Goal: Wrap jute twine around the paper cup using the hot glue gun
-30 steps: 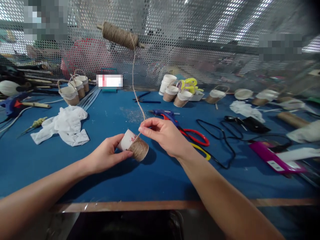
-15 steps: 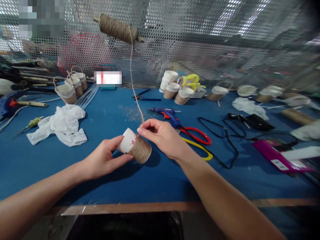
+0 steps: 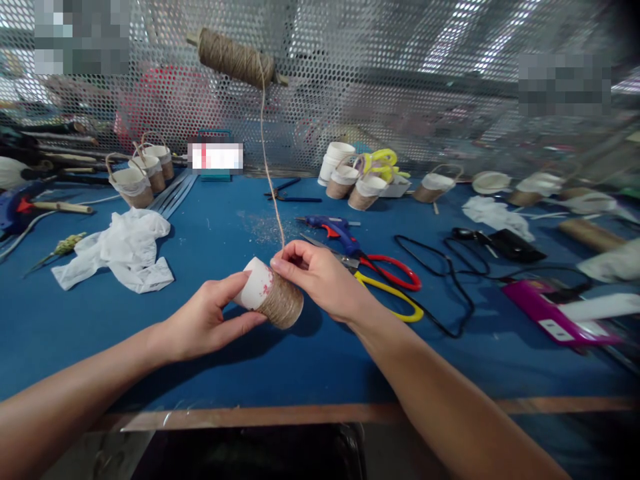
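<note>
My left hand (image 3: pixel 213 313) is closed around the bare white end of a paper cup (image 3: pixel 259 283), which lies tilted above the table. Brown twine is wound round the cup's other part, and small red print shows beside it. With thumb and fingertips, my right hand (image 3: pixel 315 277) pinches the twine (image 3: pixel 273 193) close to the cup's upper side. That strand runs up to a spool of twine (image 3: pixel 233 60) on a wooden rod at the mesh. Scissors (image 3: pixel 390 273) with a red and a yellow handle lie just right of my right hand.
A blue glue gun (image 3: pixel 335 230) and pliers (image 3: pixel 295 197) lie beyond my hands. Twine-wrapped cups (image 3: pixel 367 193) stand at the back. White cloth (image 3: pixel 125 247) is at left, a purple power strip (image 3: pixel 537 310) with black cables at right. Perforated metal mesh (image 3: pixel 380 87) closes off the rear.
My right hand has shifted slightly left, drawing its pinch on the twine closer to the cup. More of the scissors' blades now shows. My left hand keeps its hold.
</note>
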The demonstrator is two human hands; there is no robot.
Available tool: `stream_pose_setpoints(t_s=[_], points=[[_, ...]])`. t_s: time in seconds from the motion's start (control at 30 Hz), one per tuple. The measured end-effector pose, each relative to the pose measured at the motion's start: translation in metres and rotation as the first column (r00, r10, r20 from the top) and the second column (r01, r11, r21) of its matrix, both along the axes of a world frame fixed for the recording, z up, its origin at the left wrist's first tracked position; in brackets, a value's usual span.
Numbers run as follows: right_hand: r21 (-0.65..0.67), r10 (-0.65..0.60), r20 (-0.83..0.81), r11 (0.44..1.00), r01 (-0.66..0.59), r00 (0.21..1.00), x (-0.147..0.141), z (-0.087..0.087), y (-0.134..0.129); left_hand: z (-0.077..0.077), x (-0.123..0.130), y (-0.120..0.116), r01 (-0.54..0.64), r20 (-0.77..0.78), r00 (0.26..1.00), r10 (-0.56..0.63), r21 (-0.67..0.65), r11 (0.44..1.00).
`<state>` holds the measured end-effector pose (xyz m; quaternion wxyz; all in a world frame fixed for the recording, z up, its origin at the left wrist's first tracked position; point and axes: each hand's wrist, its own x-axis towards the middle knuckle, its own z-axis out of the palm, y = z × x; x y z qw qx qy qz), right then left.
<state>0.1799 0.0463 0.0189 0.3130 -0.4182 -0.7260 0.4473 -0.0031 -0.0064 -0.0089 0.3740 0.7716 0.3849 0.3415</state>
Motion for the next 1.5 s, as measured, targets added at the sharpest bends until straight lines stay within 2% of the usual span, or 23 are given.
stream_pose_setpoints(t_s=[0.2, 0.37, 0.47, 0.67, 0.83, 0.9, 1.0, 1.07, 1.13, 1.23, 1.3, 1.5], points=[[0.02, 0.026, 0.148, 0.999, -0.029, 0.989, -0.001, 0.004, -0.004, 0.002, 0.001, 0.0, -0.017, -0.015, 1.0, 0.017, -0.003, 1.0], [0.037, -0.024, 0.181, 0.999, 0.017, 0.983, -0.003, -0.003, -0.002, 0.001, 0.004, 0.002, -0.047, 0.094, 0.994, 0.062, -0.155, 0.987], [0.058, -0.049, 0.173, 0.998, 0.039, 0.984, -0.004, -0.008, 0.002, 0.002, 0.005, 0.003, -0.042, 0.147, 0.987, 0.069, -0.182, 0.982], [0.249, -0.103, 0.176, 0.967, 0.057, 0.979, -0.007, -0.009, -0.003, 0.006, 0.006, 0.005, -0.079, 0.162, 0.98, 0.117, -0.226, 0.971], [0.445, -0.112, 0.237, 0.896, -0.005, 0.965, -0.01, -0.014, -0.01, 0.007, 0.008, 0.007, -0.112, 0.184, 0.967, 0.174, -0.308, 0.945], [0.489, -0.121, 0.274, 0.872, -0.03, 0.954, -0.011, -0.015, -0.011, 0.006, 0.009, 0.006, -0.119, 0.184, 0.965, 0.187, -0.329, 0.937], [0.502, -0.129, 0.317, 0.863, -0.051, 0.94, -0.012, -0.014, -0.014, 0.004, 0.01, 0.005, -0.134, 0.177, 0.963, 0.205, -0.344, 0.929], [0.493, -0.115, 0.311, 0.868, -0.056, 0.944, -0.013, -0.013, -0.014, 0.003, 0.011, 0.005, -0.148, 0.167, 0.962, 0.217, -0.351, 0.925], [0.435, -0.07, 0.247, 0.899, -0.045, 0.967, -0.012, -0.012, -0.013, 0.002, 0.011, 0.005, -0.154, 0.144, 0.966, 0.215, -0.351, 0.924], [0.238, 0.001, 0.11, 0.971, -0.027, 0.994, -0.01, -0.012, -0.008, 0.002, 0.011, 0.004, -0.152, 0.106, 0.974, 0.198, -0.337, 0.929], [0.14, 0.015, 0.072, 0.99, -0.025, 0.997, -0.01, -0.013, -0.005, 0.002, 0.011, 0.004, -0.162, 0.091, 0.975, 0.201, -0.323, 0.932], [0.098, 0.002, 0.082, 0.995, -0.01, 0.997, -0.01, -0.015, -0.005, 0.001, 0.012, 0.003, -0.182, 0.08, 0.973, 0.216, -0.307, 0.934]])
